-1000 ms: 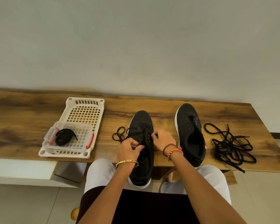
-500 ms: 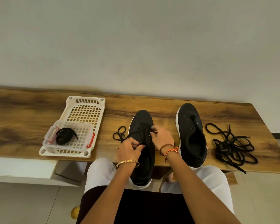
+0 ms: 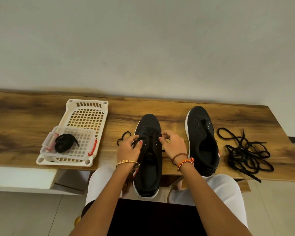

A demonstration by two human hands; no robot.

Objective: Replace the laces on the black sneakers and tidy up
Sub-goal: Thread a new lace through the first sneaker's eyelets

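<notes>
Two black sneakers with white soles lie on the wooden table. The left sneaker overhangs the front edge, with a black lace threaded through its front eyelets and looping out to its left. My left hand pinches the lace at the shoe's left eyelet row. My right hand pinches the lace at the right eyelet row. The right sneaker has bare eyelets. A tangled pile of black laces lies right of it.
A white perforated tray sits at the left, with a small clear box on it that holds a coiled black lace. A wall runs behind the table. A white shelf sits below the table at left.
My left hand has moved up from the shoe's side to the left eyelet row. My right hand has shifted slightly right along the lace. The sneakers stay in place.
</notes>
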